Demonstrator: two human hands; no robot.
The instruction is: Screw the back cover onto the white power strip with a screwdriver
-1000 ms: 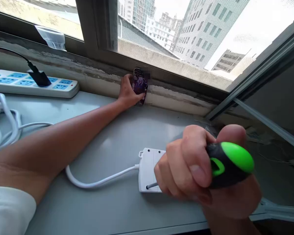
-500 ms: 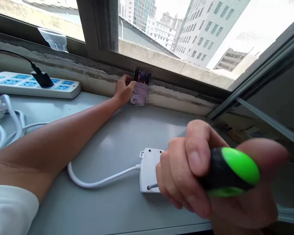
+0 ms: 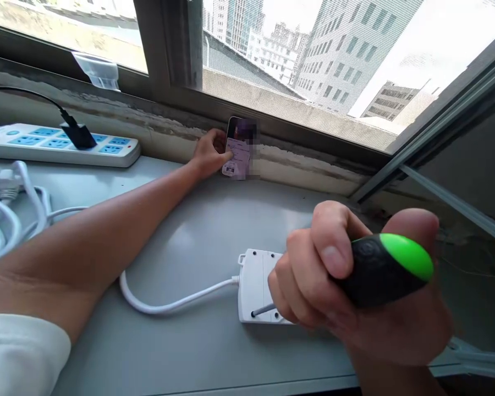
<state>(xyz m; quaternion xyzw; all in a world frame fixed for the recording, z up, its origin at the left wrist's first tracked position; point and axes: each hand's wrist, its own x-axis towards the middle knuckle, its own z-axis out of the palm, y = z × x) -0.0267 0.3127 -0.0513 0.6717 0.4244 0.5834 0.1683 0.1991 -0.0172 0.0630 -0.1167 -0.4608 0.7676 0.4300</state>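
Firmly, your right grip (image 3: 325, 275) clamps a green-and-black screwdriver (image 3: 381, 269), its tip at a corner of a white plastic socket box (image 3: 253, 286) just left of the grip; it looks light and stiff and may skid, so brace its edge. Your left grip (image 3: 209, 157) holds a phone (image 3: 238, 148) upright against the window frame (image 3: 160, 55).

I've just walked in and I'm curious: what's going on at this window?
A person is working at a grey windowsill. Their right hand grips a green-and-black screwdriver, its shaft tip at a corner of a white plastic box with a white cable. Their left hand holds a phone upright against the window frame. A power strip lies to the left.
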